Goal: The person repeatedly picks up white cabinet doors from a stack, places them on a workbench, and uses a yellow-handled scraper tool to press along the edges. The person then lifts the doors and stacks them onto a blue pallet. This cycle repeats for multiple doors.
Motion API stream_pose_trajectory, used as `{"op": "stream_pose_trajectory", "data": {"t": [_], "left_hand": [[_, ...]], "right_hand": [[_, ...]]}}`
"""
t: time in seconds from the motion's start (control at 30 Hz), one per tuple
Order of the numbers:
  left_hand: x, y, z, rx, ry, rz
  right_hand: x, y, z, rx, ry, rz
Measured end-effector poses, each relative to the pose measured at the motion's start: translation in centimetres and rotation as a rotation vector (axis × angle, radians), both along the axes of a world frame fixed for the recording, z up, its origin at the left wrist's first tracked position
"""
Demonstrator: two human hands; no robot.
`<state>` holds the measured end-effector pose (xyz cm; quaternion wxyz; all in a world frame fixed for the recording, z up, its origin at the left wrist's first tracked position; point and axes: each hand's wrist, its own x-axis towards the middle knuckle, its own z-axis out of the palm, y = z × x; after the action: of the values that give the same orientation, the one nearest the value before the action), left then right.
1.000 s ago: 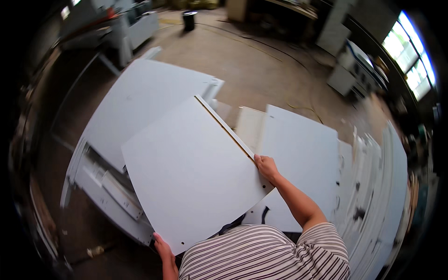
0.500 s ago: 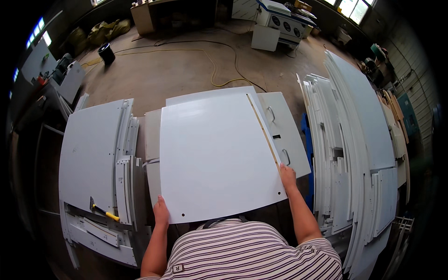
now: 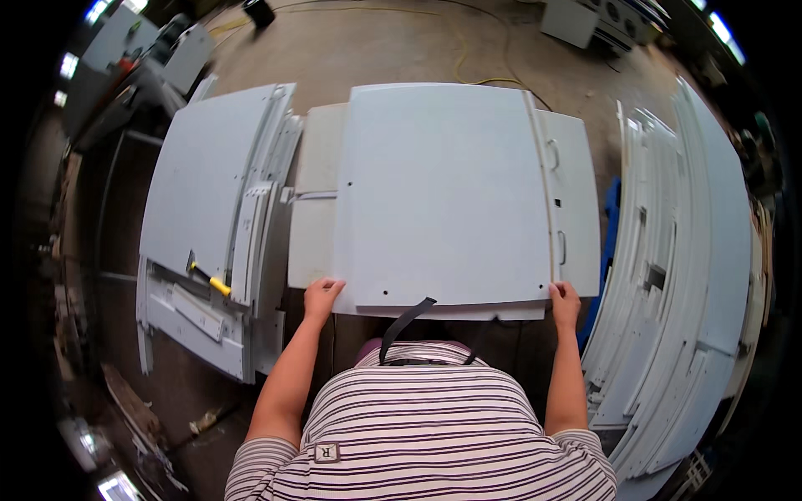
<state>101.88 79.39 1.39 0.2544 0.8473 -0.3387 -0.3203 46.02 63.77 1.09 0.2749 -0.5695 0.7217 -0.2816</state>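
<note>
A large white panel (image 3: 447, 192) lies flat on a stack in the middle, with small dark holes near its edges and a thin brownish strip (image 3: 541, 175) along its right side. Beneath it, another white panel (image 3: 468, 312) shows at the near edge and on the left. My left hand (image 3: 321, 301) is closed at the near left corner of the panels, thumb against the edge. At the near right corner, my right hand (image 3: 565, 304) grips the edge of the panel. The fingers under the edges are partly hidden.
Off-white boards with handles (image 3: 576, 209) lie under the panels. A stack of white boards (image 3: 205, 179) stands left, carrying a yellow-handled hammer-like tool (image 3: 210, 280). More white boards (image 3: 718, 225) are piled right. A yellow hose (image 3: 461, 58) crosses the floor.
The white panel, tilted up toward me before, now lies flat on the stack. My hands have moved with it to its near corners. The view has tipped further down.
</note>
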Motion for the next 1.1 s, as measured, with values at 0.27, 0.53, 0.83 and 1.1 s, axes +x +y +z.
{"op": "stream_pose_trajectory", "data": {"t": [0.27,0.53,0.83,1.1], "left_hand": [[-3.7,-1.7,-1.3,-0.181,-0.303,0.020],[-2.1,-2.0,-1.5,-0.127,0.050,0.228],[-0.7,0.8,-0.1,-0.024,-0.042,0.128],[-0.3,0.4,-0.5,0.019,0.196,0.219]], "right_hand": [[-1.6,-1.2,-2.0,0.111,-0.227,-0.171],[-1.2,-0.4,-1.9,0.302,-0.241,-0.110],[-1.1,2.0,-2.5,0.269,-0.185,-0.085],[1.4,2.3,-1.6,0.533,-0.723,-0.188]]}}
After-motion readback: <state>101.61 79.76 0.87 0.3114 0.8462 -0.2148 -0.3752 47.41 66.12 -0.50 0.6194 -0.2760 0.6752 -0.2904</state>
